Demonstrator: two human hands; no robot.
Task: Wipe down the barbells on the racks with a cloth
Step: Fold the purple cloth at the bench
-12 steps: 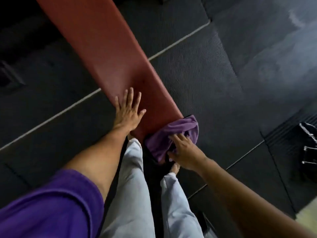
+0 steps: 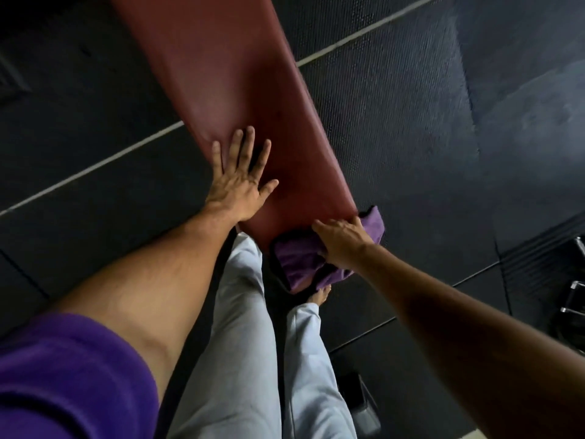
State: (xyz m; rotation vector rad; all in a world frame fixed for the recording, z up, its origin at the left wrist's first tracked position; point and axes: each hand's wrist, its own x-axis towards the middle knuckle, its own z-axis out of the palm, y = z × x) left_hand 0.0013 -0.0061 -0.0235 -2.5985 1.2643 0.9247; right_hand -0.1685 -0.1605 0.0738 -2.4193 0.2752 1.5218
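You are leaning over a red padded bench [image 2: 240, 90] that is running from the top centre of the frame down to the lower middle. Your left hand [image 2: 240, 182] is lying flat on the pad with its fingers straight and spread, holding nothing and only bracing you. Your right hand [image 2: 342, 242] is pressing on the purple cloth [image 2: 300, 264] at the bench's near end, right of centre; the fingers are bending over the bunched fabric, but how tightly they are gripping it is hard to tell.

No barbell is showing in this view. Some metal gear [image 2: 574, 299] is glinting at the right edge, too cut off to name, so the bars are probably lying outside the frame.

The cloth is looking soft, light and limp. It is folding over the bench edge and will likely slip or unfold if you carry it loosely, so gather it into your palm. A barbell should be stiff, heavy and hard, likely slick on the smooth parts, so wrap the cloth around the shaft and slide it along rather than lifting the bar.
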